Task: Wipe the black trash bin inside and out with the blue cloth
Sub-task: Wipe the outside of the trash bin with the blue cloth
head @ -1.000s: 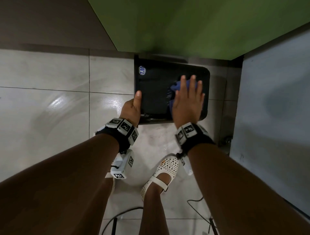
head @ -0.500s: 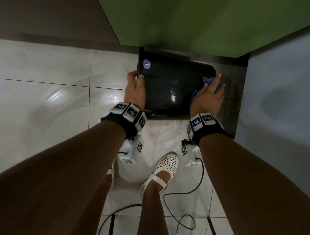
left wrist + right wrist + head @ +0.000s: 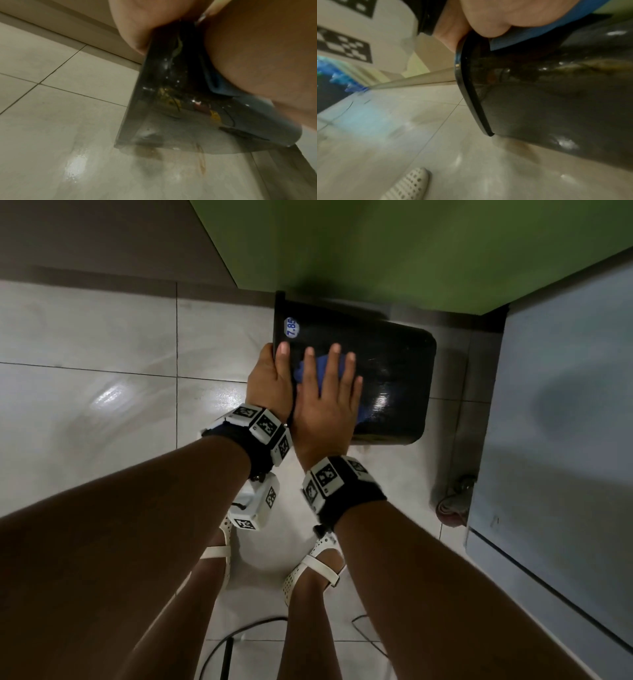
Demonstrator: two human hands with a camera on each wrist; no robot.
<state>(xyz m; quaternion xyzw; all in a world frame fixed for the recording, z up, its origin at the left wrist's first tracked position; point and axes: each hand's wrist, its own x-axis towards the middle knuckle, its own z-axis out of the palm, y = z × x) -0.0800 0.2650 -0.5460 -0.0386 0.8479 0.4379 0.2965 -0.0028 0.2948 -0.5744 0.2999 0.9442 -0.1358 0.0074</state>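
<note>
Head view: black bin lying on its side on the tiled floor, below a green wall. Only the wrist views show its rim and the wet floor beneath. Left hand grips the bin's left edge, thumb on top. Right hand, fingers straight and slightly spread, presses the blue cloth flat against the bin's upper side.

Both forearms reaching forward and down, wrists close together. Left hand curled over an edge at the left, thumb on top. Right hand just beside it, flat, fingers straight and spread, pressing palm-down.
</note>
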